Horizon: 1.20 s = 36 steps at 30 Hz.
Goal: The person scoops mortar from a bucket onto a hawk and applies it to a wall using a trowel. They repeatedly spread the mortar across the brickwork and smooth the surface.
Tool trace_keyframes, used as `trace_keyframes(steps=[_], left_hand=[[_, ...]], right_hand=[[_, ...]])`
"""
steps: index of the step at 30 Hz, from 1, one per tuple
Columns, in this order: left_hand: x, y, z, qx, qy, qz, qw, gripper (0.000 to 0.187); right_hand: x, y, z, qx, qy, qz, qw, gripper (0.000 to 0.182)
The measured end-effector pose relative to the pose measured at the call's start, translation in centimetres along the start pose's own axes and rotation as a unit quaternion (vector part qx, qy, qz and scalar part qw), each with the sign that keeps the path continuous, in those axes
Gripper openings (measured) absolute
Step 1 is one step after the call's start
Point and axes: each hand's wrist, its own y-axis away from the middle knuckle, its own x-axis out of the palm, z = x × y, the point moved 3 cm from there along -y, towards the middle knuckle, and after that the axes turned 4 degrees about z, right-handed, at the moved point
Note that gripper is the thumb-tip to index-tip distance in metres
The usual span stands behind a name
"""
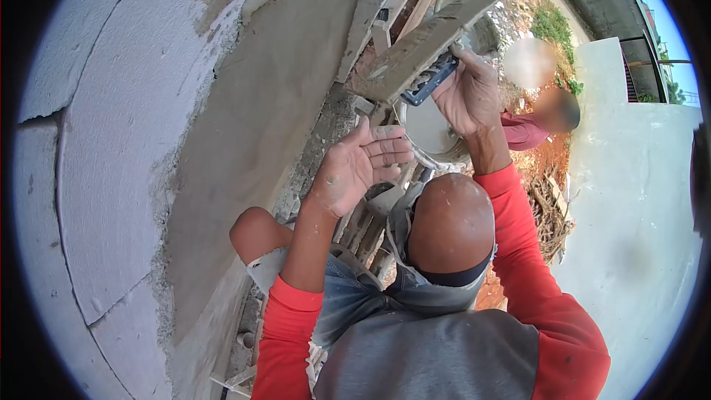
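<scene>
My right hand (472,94) is wrapped round the dark blue handle of a long plastering trowel (428,53). Grey mortar smears the trowel's broad blade, which is raised and tilted in front of me. Palm up, my left hand (352,169) is open, its fingers stretched toward the trowel but apart from it. Bits of mortar stick to this palm. Below the trowel, between both hands, stands a round bucket (419,154) with greyish contents, partly hidden by my right hand and the blade.
A smooth band of grey plaster (244,104) covers part of the pale block wall (126,104) at left. Wooden planks (363,226) lie beneath my bent legs. Another person in a red sleeve (524,131) is below at right, near a pile of sticks (546,215) and a light wall (629,178).
</scene>
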Motion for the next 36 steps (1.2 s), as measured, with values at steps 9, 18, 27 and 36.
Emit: trace_keyframes(steps=[9, 18, 27, 36], left_hand=[[0.6, -3.2, 2.0, 0.056, 0.154, 0.146, 0.976, 0.074], [-11.1, -2.6, 1.0, 0.19, -0.048, -0.177, 0.965, 0.073], [-12.4, -3.7, 0.8, 0.209, -0.141, -0.068, 0.965, 0.059], [-15.8, -4.1, 0.7, 0.203, -0.229, -0.138, 0.942, 0.072]], right_hand=[[-4.5, 2.9, -2.6, 0.151, 0.115, 0.065, 0.98, 0.032], [-16.2, 9.9, 4.4, 0.206, 0.948, 0.024, 0.24, 0.037], [-21.4, 8.7, 0.0, 0.208, 0.958, 0.044, 0.193, 0.032], [-19.5, 11.0, 2.5, 0.19, 0.908, -0.071, 0.366, 0.044]])
